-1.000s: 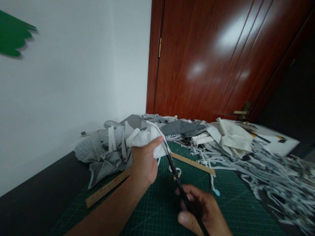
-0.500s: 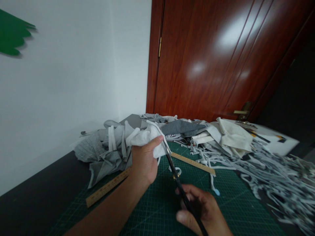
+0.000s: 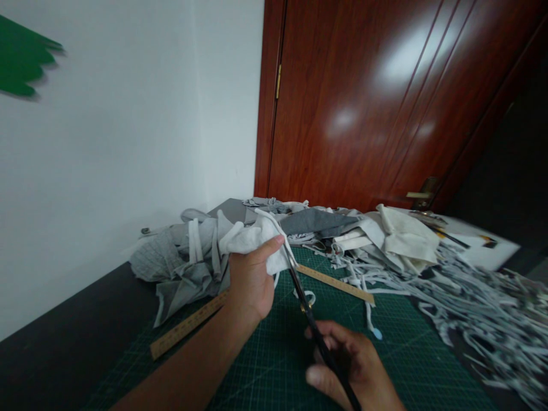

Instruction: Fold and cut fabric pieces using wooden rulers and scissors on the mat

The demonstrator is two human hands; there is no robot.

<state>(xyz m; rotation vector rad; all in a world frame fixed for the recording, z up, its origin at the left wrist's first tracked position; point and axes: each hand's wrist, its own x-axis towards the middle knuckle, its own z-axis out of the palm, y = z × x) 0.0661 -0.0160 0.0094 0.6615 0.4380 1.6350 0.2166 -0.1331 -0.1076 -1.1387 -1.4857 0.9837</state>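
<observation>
Your L hand point(image 3: 252, 285) has its fingers clenched on the soft white cloth point(image 3: 250, 237), thumb on top near the edge, approx. 12 o'clock, raised above the green gridded cutting mat point(image 3: 274, 365). Your R hand point(image 3: 349, 357), at 5 o'clock, has its fingers wrapped round the long black-handled metal scissors point(image 3: 319, 337); the blades slant up to 12 and touch the cloth's R edge. Can't tell how far they're open.

On the mat, one flat tan wooden ruler point(image 3: 186, 331) lies at 9, partly behind your L forearm; a second tan ruler point(image 3: 338, 284) is at 1. The crumpled grey fabric pile point(image 3: 184, 257) is at 10-11, a big tangle of thin pale-grey strips point(image 3: 479, 311) at 3, w/ the folded cream fabric point(image 3: 409, 240) at approx. 1-2. Dark counter point(image 3: 55, 319) shows at 9.
</observation>
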